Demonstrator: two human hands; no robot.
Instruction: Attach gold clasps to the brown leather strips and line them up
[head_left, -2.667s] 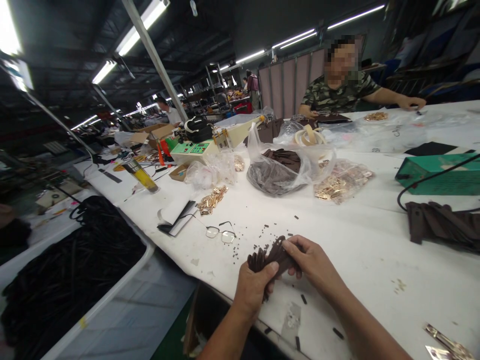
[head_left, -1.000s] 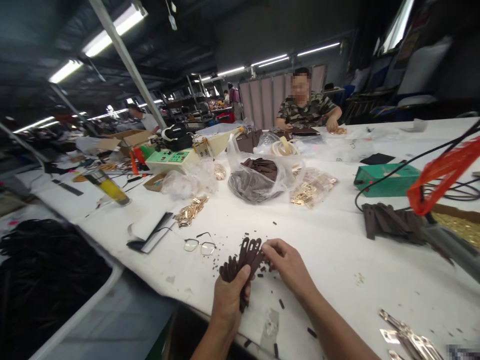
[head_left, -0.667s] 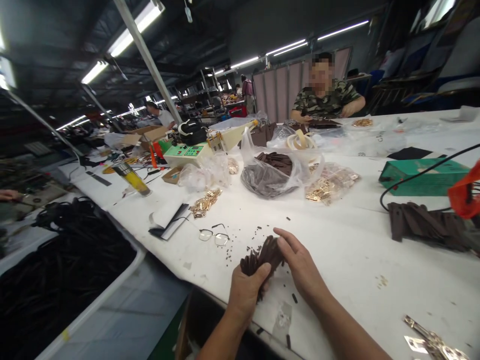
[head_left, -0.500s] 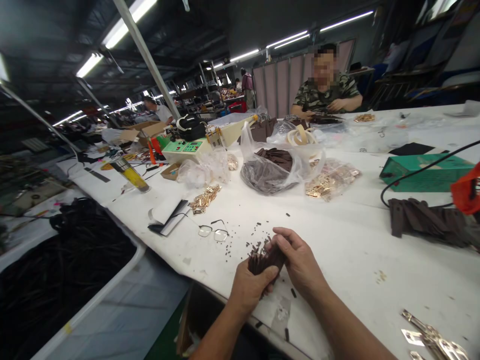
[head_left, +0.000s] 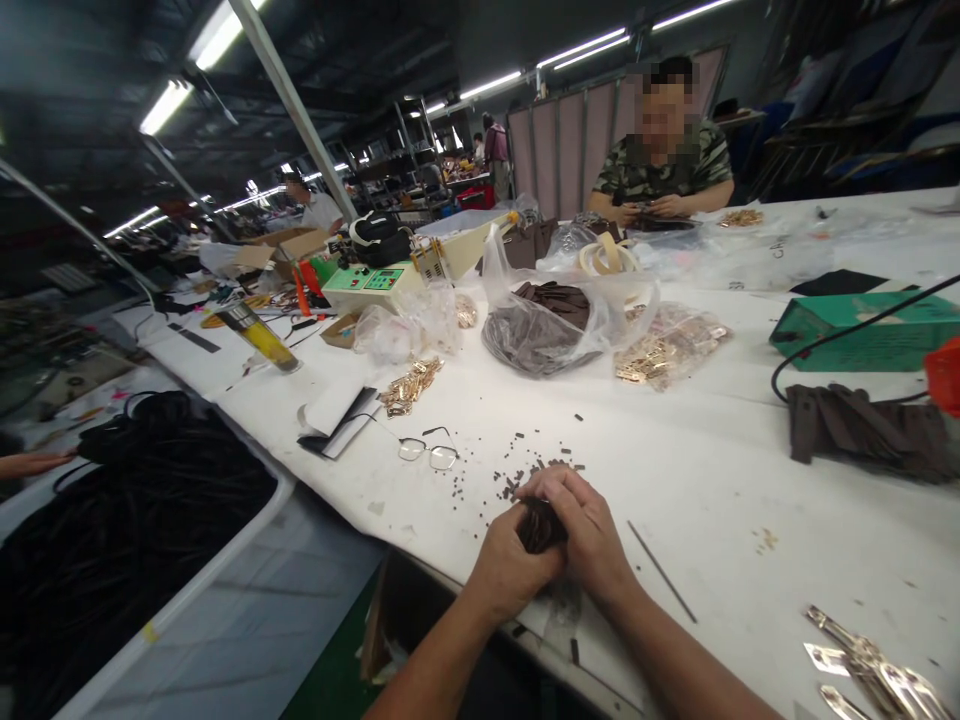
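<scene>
Both my hands are cupped together around a bunch of dark brown leather strips (head_left: 538, 524) just above the near edge of the white table (head_left: 712, 480). My left hand (head_left: 510, 570) grips the bunch from below. My right hand (head_left: 585, 530) folds over its top, so most of the strips are hidden. Small brown punched scraps (head_left: 525, 470) lie scattered on the table just beyond my fingers.
Eyeglasses (head_left: 427, 452) lie to the left. Farther back are a plastic bag of brown pieces (head_left: 551, 335), gold metal fittings (head_left: 409, 385), a green box (head_left: 862, 335), more brown strips (head_left: 862, 430), and a thin rod (head_left: 660, 570). A person in a camouflage shirt (head_left: 660, 170) sits opposite.
The fanned-out strips have been gathered into a tight bunch. My two hands have closed together over it and drawn nearer to the table edge.
</scene>
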